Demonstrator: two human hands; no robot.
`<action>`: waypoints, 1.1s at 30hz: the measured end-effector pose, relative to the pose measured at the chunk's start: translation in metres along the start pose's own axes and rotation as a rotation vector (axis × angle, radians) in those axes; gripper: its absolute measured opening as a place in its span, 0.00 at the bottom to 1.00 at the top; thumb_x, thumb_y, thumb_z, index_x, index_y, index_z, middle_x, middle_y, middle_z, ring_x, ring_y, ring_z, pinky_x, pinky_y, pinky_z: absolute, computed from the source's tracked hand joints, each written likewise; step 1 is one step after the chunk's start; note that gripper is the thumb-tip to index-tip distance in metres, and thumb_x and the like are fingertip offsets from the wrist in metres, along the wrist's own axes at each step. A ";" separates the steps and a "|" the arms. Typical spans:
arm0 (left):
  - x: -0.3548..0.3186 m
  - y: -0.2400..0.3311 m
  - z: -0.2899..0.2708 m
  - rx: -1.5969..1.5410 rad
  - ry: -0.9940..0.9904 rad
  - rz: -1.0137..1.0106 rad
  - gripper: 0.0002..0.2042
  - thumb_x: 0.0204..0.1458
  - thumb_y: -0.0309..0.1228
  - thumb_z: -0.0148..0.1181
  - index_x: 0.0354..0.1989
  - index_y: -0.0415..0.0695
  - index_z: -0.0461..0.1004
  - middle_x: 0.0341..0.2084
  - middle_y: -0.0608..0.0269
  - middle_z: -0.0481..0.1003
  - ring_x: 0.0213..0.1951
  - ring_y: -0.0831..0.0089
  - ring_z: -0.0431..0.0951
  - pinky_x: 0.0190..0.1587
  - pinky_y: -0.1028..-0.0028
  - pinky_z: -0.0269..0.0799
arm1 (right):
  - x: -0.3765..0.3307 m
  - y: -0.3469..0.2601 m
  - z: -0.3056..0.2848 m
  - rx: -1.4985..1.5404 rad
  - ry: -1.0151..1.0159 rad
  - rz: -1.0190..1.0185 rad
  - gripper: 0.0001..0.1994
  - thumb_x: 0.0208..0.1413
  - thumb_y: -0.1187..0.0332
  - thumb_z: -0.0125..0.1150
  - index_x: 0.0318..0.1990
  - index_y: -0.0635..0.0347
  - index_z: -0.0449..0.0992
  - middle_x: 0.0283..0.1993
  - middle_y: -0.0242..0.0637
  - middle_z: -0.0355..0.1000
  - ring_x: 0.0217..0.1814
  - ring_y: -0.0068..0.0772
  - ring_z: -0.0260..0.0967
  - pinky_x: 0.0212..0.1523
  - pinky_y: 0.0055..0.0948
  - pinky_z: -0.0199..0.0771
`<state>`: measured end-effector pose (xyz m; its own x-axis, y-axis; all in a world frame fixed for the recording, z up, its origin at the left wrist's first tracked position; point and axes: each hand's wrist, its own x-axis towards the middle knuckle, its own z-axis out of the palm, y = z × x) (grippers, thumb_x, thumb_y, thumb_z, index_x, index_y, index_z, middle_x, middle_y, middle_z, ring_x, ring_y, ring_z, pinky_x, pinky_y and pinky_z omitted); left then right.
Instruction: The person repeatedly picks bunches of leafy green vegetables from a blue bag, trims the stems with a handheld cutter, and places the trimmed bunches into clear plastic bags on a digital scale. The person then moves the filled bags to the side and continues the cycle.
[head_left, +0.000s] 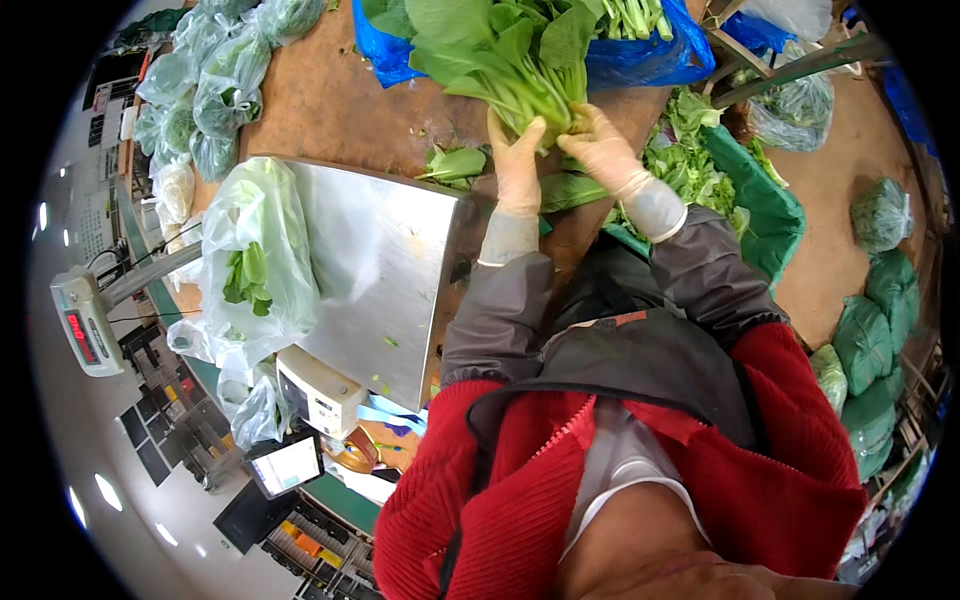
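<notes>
**Both hands on a bunch of leafy greens**

You hold a bunch of leafy greens at the far side of the brown table, straight ahead of you. Its pale stems point toward you and its broad leaves fan away over a blue plastic sack.

Your left hand, in a thin pale glove, presses against the stems from the left with its fingers stretched up along them. Your right hand, gloved the same way, closes around the stem ends from the right. The two hands meet on the bunch, nearly touching each other.

A loose green leaf lies on the table just left of your left hand. Nearer you on the left sits a steel scale platform, and a clear plastic bag of greens rests on its left edge. The scale's display stands on a post further left.

Right of your right hand, trimmed leaves fill a green bin. More bagged greens are stacked at the far left of the table. Green bundles lie on the floor well off to your right.

You wear grey sleeves over a red jacket.
</notes>
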<state>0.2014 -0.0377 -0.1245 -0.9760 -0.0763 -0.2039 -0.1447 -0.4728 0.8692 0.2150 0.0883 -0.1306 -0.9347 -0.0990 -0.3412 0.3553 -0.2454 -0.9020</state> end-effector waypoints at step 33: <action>-0.011 0.031 -0.049 -0.173 0.111 -0.342 0.13 0.45 0.24 0.55 0.42 0.37 0.70 0.41 0.55 0.72 0.48 0.61 0.71 0.54 0.53 0.63 | -0.070 -0.060 -0.121 -0.936 0.108 0.073 0.16 0.52 0.62 0.57 0.45 0.60 0.73 0.40 0.42 0.72 0.43 0.35 0.70 0.44 0.29 0.68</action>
<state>0.2154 -0.0949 -0.1171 -0.8515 0.0213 -0.5238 -0.4192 -0.6277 0.6559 0.2581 0.2265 -0.0842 -0.9224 0.0183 -0.3859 0.3084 0.6366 -0.7068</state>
